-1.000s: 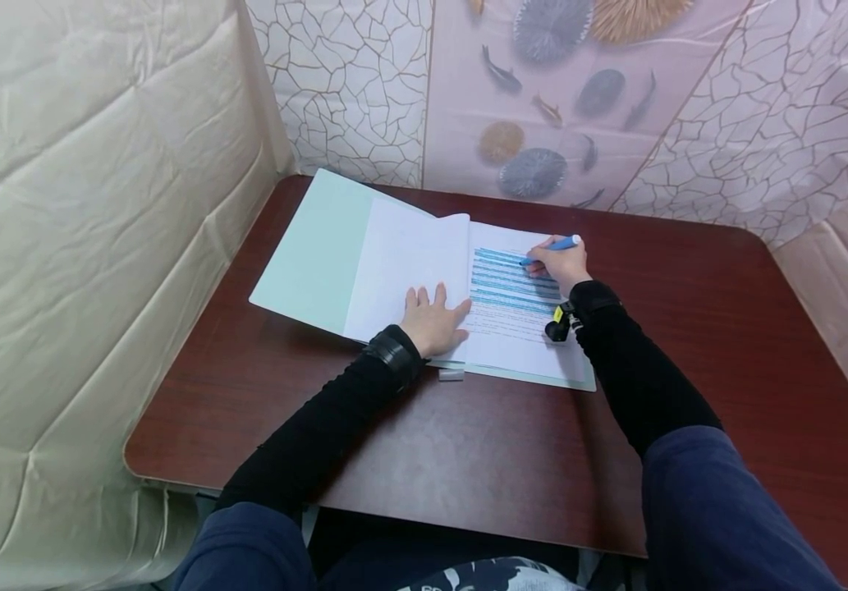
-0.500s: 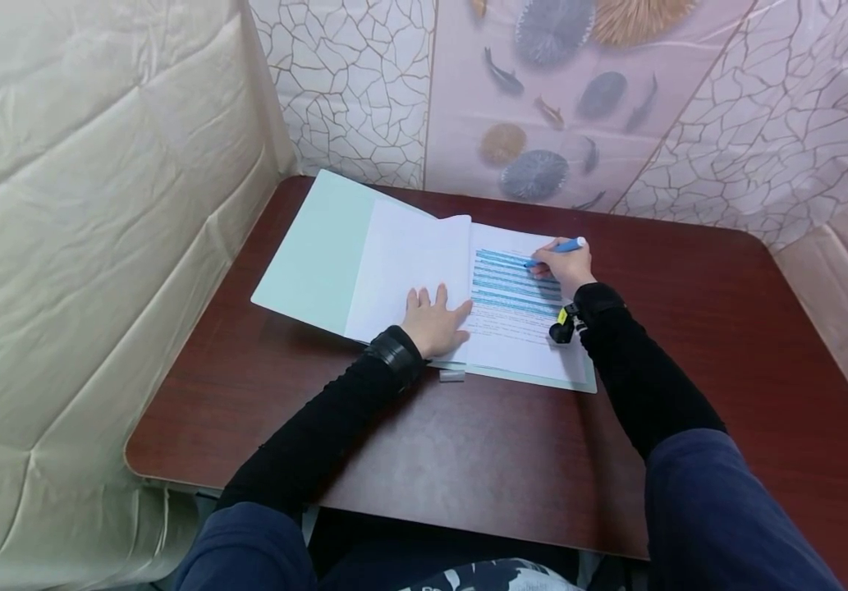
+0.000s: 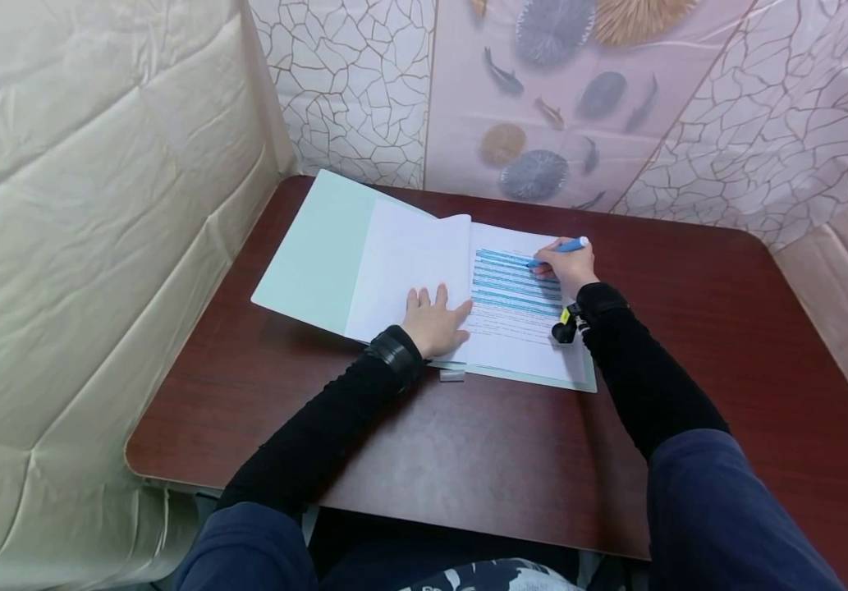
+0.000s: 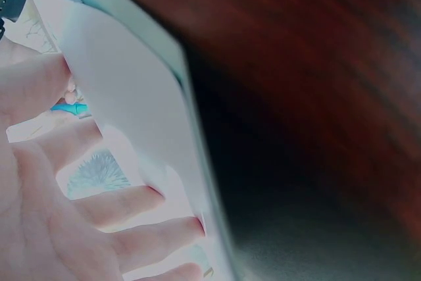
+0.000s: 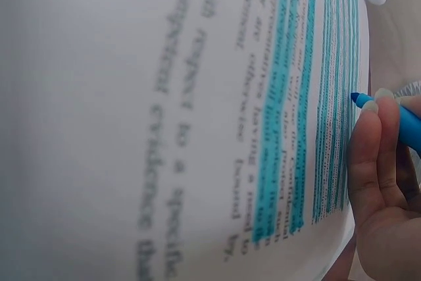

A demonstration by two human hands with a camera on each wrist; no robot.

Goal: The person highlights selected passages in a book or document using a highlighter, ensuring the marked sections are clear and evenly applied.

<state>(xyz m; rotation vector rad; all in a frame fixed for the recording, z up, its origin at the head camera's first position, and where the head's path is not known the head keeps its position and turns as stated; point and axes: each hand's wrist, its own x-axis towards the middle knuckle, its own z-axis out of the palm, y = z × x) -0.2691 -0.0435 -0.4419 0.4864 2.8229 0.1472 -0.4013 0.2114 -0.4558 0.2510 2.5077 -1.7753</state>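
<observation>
A pale green folder [image 3: 313, 254] lies open on the table, with white sheets inside. On its right side is a printed page [image 3: 515, 349] whose upper lines are marked over in blue; the lower lines are plain. My right hand [image 3: 571, 267] pinches a blue highlighter [image 3: 570, 245], its dark blue tip low over the marked lines; whether it touches the paper I cannot tell. In the right wrist view the highlighter [image 5: 409, 126] sits between thumb and fingers. My left hand [image 3: 434, 326] rests with spread fingers on the turned-back blank sheet [image 3: 401, 263].
The dark red-brown table [image 3: 261, 410] surrounds the folder. A small grey-white piece [image 3: 451, 375], perhaps a cap or clip, lies at the folder's front edge. Behind stands a patterned wall covering [image 3: 527, 98], and a cream quilted cover [image 3: 98, 246] rises on the left.
My right hand has shifted slightly to the right along the marked lines with the highlighter. The left hand has stayed in place on the sheet.
</observation>
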